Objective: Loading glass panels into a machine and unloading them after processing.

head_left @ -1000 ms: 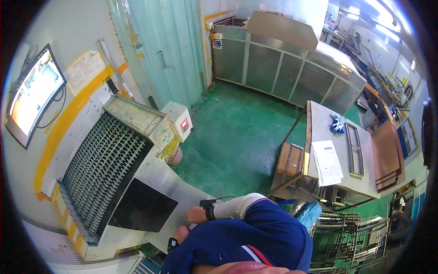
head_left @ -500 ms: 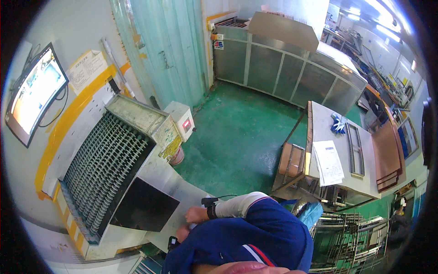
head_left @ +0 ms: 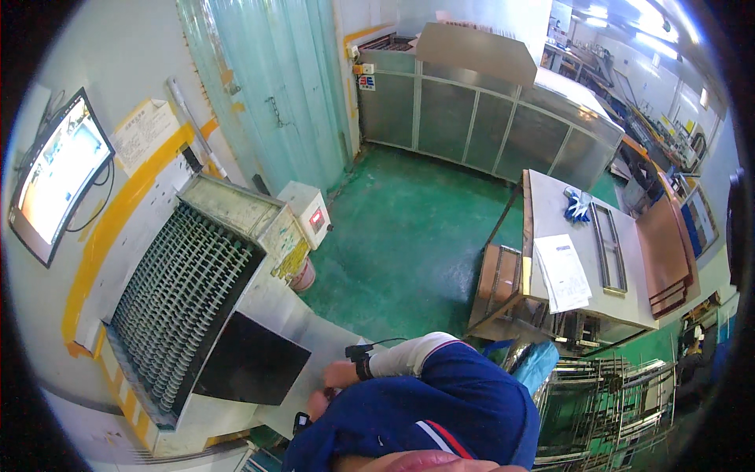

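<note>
My right hand (head_left: pixel 340 374) is closed, its arm in a white undersleeve reaching across from the right, with a black strap device at the wrist. Just below it, my left hand (head_left: pixel 317 404) is curled and close to it, partly hidden by my blue shirt; a dark wrist device (head_left: pixel 301 422) sits on it. Something small may lie between the fingers, too hidden to name. Both hands are over a pale metal table (head_left: pixel 322 338). Left of them, a flat black panel (head_left: pixel 253 359) lies at the edge of a machine bed of several ringed rollers (head_left: pixel 185 303).
A wall monitor (head_left: pixel 63 177) hangs at left. Beyond the rollers stands a control box (head_left: pixel 307 214) above a bucket (head_left: pixel 303 277). Rightward is a table with papers (head_left: pixel 561 271), blue-white gloves (head_left: pixel 576 206) and a metal frame (head_left: pixel 608 248). Metal racks (head_left: pixel 605 409) stand lower right; a long cabinet machine (head_left: pixel 480 118) stands behind.
The whole view has shifted slightly as my head moved. My hands stay close together over the table, with the right hand moved slightly. The black panel remains on the table.
</note>
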{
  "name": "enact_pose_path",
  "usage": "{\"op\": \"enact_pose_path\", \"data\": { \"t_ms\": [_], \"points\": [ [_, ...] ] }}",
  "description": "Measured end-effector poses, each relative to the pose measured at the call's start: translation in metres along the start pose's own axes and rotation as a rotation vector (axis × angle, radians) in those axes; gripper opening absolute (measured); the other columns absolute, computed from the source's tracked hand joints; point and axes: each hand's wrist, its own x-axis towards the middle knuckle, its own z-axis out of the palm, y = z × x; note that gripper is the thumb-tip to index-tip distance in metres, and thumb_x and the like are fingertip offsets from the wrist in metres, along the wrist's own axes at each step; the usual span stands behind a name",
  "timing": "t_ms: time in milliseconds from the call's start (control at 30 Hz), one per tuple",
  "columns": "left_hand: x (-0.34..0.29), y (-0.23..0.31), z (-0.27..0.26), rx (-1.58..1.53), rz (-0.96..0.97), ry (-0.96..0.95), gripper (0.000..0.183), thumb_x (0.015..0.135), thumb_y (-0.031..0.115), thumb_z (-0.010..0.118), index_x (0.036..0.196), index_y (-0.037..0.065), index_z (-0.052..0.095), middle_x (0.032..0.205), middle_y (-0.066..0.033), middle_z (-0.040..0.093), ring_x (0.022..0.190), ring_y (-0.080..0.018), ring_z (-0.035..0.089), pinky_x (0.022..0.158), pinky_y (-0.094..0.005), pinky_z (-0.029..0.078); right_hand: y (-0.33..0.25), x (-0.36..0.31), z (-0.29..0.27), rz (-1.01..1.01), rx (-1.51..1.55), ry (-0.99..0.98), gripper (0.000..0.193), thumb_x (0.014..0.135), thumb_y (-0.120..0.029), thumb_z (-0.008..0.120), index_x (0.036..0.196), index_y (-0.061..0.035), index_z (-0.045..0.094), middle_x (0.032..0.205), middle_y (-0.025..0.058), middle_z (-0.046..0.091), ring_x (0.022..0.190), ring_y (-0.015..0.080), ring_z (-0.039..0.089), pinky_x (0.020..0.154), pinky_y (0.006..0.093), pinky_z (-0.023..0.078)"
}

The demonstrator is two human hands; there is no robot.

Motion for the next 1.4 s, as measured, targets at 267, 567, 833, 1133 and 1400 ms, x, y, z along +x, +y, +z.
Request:
{"op": "enact_pose_path", "data": {
  "t_ms": [267,567,833,1133,1400],
  "points": [
    [0.018,-0.023,0.023,0.164,0.022,-0.058,0.031,0.078,0.037,0.060,0.095,0.012,0.068,0.090,-0.0172,0.066,0.085,-0.0377,0.063,0.073,-0.0462,0.049,0.023,0.010,0.053,0.014,-0.078,0.115,0.015,0.063,-0.018,0.065,0.073,-0.0085,0.069,0.073,0.0101,0.065,0.070,0.0319,0.064,0.056,0.0435,0.051],
    [-0.016,-0.005,0.008,0.054,-0.106,-0.022,0.028,0.074,0.028,0.060,0.094,0.010,0.068,0.093,-0.0183,0.065,0.091,-0.0385,0.062,0.076,-0.0467,0.049,-0.006,-0.025,-0.043,-0.133,-0.361,0.136,0.004,0.058,-0.019,0.066,0.061,-0.0156,0.065,0.063,0.0042,0.061,0.067,0.0233,0.062,0.055,0.0383,0.040],
    [-0.009,0.026,-0.004,0.172,-0.055,-0.064,0.030,0.076,0.027,0.059,0.100,0.010,0.066,0.097,-0.0180,0.065,0.094,-0.0379,0.061,0.078,-0.0458,0.049,0.039,-0.017,0.029,0.078,-0.381,0.208,0.006,0.058,-0.018,0.066,0.064,-0.0157,0.068,0.062,0.0045,0.062,0.063,0.0234,0.062,0.054,0.0382,0.040],
    [-0.019,0.025,-0.003,0.090,-0.142,-0.074,0.036,0.079,0.027,0.056,0.111,0.012,0.063,0.098,-0.0184,0.065,0.095,-0.0380,0.061,0.080,-0.0465,0.048,0.015,-0.008,0.008,-0.165,-0.073,-0.031,0.012,0.064,-0.017,0.064,0.072,-0.0084,0.069,0.067,0.0107,0.065,0.073,0.0316,0.065,0.059,0.0433,0.051],
    [-0.011,0.016,0.008,0.098,-0.096,-0.082,0.037,0.079,0.027,0.056,0.112,0.011,0.062,0.098,-0.0188,0.065,0.095,-0.0383,0.061,0.080,-0.0467,0.048,0.012,-0.016,-0.037,-0.387,0.070,-0.171,0.011,0.070,-0.013,0.061,0.076,-0.0069,0.069,0.072,0.0135,0.065,0.074,0.0341,0.065,0.060,0.0456,0.052]
  ]
}}
